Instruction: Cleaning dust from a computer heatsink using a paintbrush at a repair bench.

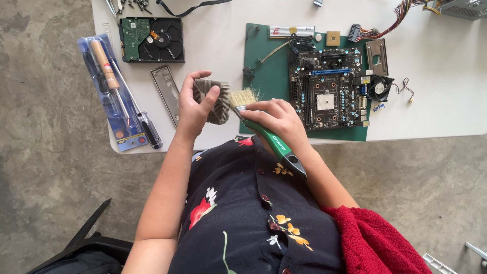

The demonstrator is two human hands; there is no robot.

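Head view, looking straight down. Two hands, one ribbed grey metal heatsink (212, 100), one green-handled paintbrush with pale bristles (256, 124).

Left hand (195, 104) wrapped around the heatsink — thumb across its near face, fingers curled over the far edge, fins upright and closely spaced. Right hand (276, 119) clamped on the brush's glossy handle just behind the metal ferrule, black handle tip pointing back toward the floral shirt. Bristles splayed, touching the heatsink's right side, between the two hands.

Beyond the right hand: one dark square motherboard (327, 89) studded with blue capacitors, lying on one flat green mat (269, 71); one small black round fan (379, 88) at its right edge. Beyond the left hand: one open hard drive (152, 39) with a shiny platter. Left of that hand — one thin silver metal plate (167, 94), then one blue plastic-wrapped screwdriver pack (114, 91) with a wooden handle. All on one white table (436, 106).
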